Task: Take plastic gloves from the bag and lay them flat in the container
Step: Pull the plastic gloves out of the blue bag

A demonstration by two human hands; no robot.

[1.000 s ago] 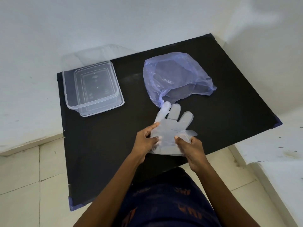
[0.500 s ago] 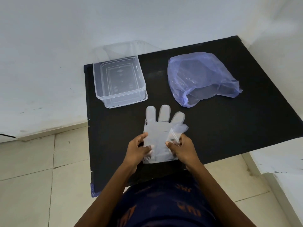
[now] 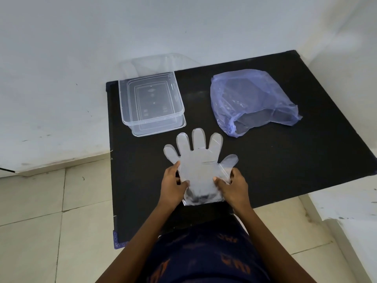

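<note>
**Plastic glove spread out, ready for the container**

Clear plastic film, cut as a five-fingered glove (image 3: 199, 160), is held spread above the black rectangular table (image 3: 285, 164), its fingers fanned toward the far side. The landmark is the clear rectangular plastic container (image 3: 151, 103): the glove sits just on its near side, and the crumpled translucent blue plastic bag (image 3: 253, 101) lies to its right, well apart, mouth toward the person.

By my reading the glove is out of the bag and flattened; the placing step is in hand. The next move calls for carrying it over the container's rim and lowering it without folds.

The left hand (image 3: 173, 186) pinches the glove's left edge, thumb on top. The right hand (image 3: 232, 186) pinches the right edge likewise, fingers narrowly closed on the film.
</note>
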